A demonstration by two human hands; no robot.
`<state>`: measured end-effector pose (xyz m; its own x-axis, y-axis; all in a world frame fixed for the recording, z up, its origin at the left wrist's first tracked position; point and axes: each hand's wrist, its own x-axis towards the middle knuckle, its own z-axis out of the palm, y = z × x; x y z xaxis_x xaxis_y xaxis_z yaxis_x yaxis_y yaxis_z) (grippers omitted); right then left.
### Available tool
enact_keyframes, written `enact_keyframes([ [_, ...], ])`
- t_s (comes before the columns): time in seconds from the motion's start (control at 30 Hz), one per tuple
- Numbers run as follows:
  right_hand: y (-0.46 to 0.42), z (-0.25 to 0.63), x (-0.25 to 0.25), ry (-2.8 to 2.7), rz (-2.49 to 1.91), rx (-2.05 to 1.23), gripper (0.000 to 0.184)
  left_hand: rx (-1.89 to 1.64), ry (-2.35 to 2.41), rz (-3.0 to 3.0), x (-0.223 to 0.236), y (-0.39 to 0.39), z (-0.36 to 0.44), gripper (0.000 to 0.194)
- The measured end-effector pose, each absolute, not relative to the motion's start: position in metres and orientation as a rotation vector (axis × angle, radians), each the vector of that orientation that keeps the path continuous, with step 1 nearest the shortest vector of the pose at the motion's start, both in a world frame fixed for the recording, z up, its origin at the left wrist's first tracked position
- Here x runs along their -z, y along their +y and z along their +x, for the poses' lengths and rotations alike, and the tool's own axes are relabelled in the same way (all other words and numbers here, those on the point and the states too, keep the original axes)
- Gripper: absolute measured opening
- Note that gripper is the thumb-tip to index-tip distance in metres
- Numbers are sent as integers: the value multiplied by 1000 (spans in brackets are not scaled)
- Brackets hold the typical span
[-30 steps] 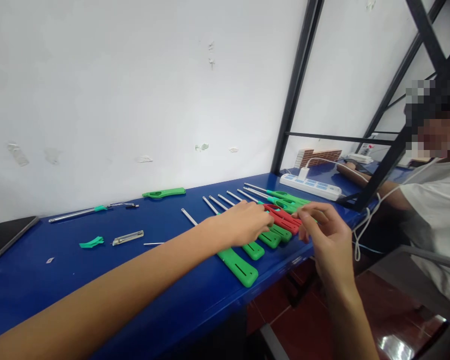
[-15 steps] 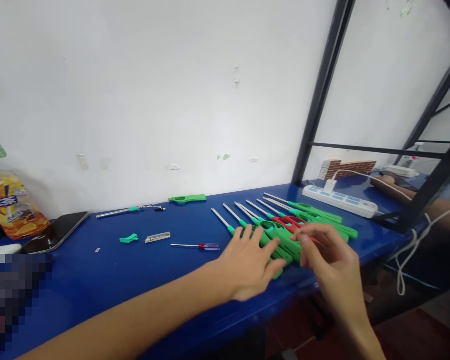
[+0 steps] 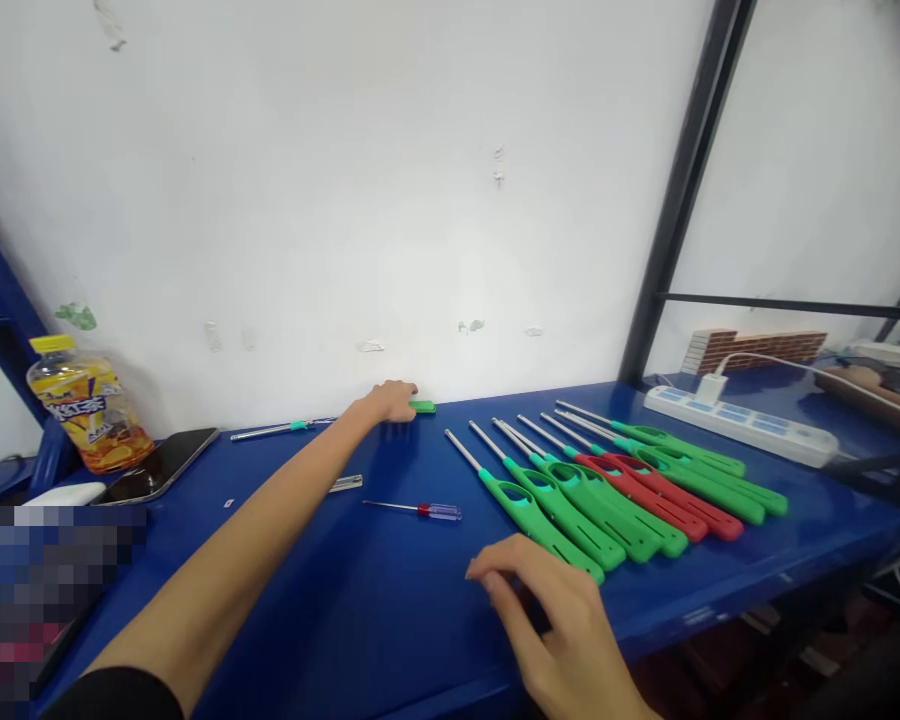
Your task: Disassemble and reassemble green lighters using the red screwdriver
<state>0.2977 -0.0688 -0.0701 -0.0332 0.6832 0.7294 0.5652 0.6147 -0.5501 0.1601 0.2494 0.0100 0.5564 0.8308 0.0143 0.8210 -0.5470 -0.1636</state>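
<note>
The bottle [image 3: 94, 412] and phone [image 3: 166, 466] are left of the screwdriver [image 3: 429, 511]; behind the screwdriver, the left hand [image 3: 391, 400] covers part of a green handle [image 3: 424, 407], and whether its fingers grip cannot be told. The right hand [image 3: 555, 620] is at the right front of the screwdriver, thumb and index fingertips narrowly spaced. Right of the screwdriver lie green lighters [image 3: 634, 540] and 2 red lighters [image 3: 660, 504].

a green plastic handle [image 3: 424, 407] lies by the wall [image 3: 345, 200], mostly hidden, one end showing. several green lighters [image 3: 634, 535] and two red ones [image 3: 709, 508] lie side by side on the table [image 3: 390, 620], metal tubes [image 3: 463, 452] pointing wallward.
</note>
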Motion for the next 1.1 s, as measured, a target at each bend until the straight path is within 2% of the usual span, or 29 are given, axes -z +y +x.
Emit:
enact_keyframes([
  [0.17,-70,300,72,-1772,-1027,-179,22,-230,-1389,-2742,-9,257,169,36],
  [0.33,-70,303,73,-1762,-1095,-174,20,-194,-1295,-2783,-26,234,165,37],
  [0.47,-68,305,79,-1758,-1120,-157,18,-94,-1193,-2784,-57,188,151,38],
  [0.63,-64,306,86,-1729,-1191,-135,12,-60,-1048,-2870,-79,86,107,41],
  [0.73,-62,308,92,-1714,-1232,-134,13,-116,-1074,-2899,-68,29,72,33],
  [0.87,-61,310,88,-1717,-1280,-198,16,-20,-1321,-3063,-35,-6,32,39],
  [1.1,-14,304,16,-2059,-1546,-191,12,272,-1523,-3120,-8,-2,13,36],
])
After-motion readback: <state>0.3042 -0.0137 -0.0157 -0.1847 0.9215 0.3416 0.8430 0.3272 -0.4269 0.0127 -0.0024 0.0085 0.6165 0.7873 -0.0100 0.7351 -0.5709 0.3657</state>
